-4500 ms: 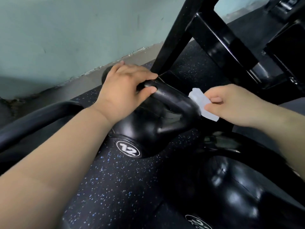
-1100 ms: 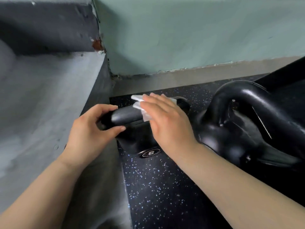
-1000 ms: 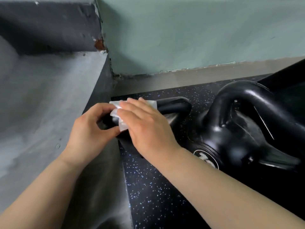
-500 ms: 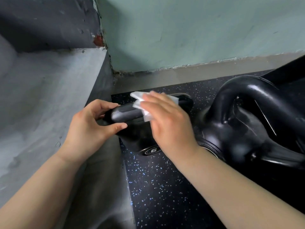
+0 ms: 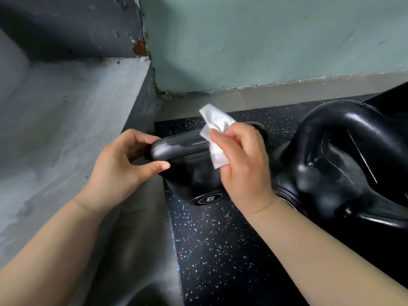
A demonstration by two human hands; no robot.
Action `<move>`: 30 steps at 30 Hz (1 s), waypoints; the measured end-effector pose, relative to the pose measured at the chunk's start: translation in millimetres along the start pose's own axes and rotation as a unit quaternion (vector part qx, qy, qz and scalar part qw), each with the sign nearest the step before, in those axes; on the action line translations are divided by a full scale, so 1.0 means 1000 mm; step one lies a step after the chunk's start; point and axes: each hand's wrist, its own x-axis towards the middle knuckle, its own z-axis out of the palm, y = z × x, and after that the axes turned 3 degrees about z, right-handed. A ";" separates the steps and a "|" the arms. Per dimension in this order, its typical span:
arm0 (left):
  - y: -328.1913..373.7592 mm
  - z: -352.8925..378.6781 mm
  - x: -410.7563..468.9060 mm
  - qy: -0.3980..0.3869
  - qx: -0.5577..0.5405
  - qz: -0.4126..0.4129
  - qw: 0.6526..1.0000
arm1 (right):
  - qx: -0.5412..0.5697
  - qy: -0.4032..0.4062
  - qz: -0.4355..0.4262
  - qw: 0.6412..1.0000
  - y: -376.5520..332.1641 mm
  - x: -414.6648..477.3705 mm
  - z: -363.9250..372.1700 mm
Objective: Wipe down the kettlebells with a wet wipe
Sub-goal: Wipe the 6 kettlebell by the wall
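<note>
A small black kettlebell (image 5: 194,180) marked 6 stands on the speckled black floor mat (image 5: 220,250), close to the wall corner. My left hand (image 5: 123,164) grips the left end of its handle (image 5: 178,146), thumb underneath. My right hand (image 5: 240,160) pinches a crumpled white wet wipe (image 5: 215,138) just above the right part of the handle; the wipe looks lifted off the bar. A larger black kettlebell (image 5: 331,168) sits to the right, touching or nearly touching the small one.
A grey concrete ledge (image 5: 55,118) rises on the left beside the mat. The pale green wall (image 5: 265,40) runs behind, with a bare concrete strip (image 5: 242,96) at its foot. A black bar crosses the right edge.
I moved from the 12 kettlebell to the small 6 one. Over the last second my right hand slid the wipe left and right along the handle, then raised it off the bar.
</note>
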 end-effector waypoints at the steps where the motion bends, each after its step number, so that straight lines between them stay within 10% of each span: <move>1: -0.001 -0.001 0.000 0.000 0.005 0.005 1.000 | 0.014 -0.006 0.000 1.000 -0.012 0.002 0.005; 8: -0.002 -0.002 -0.001 -0.005 -0.007 0.027 1.000 | 0.017 -0.080 -0.080 0.993 -0.036 0.020 0.003; 12: -0.004 -0.003 0.001 0.004 -0.009 0.020 1.000 | 0.059 -0.085 0.128 0.986 -0.001 0.074 -0.037; 18: -0.006 -0.002 0.001 0.012 0.018 0.027 0.999 | 0.026 -0.501 0.178 0.846 0.013 0.108 -0.044; 25: -0.005 0.001 -0.004 0.068 0.008 0.001 0.998 | 0.093 -0.528 0.071 0.841 -0.036 0.102 0.005; 30: -0.006 -0.001 -0.004 0.050 0.010 0.010 0.999 | 0.090 -0.467 0.143 0.868 0.002 0.095 -0.040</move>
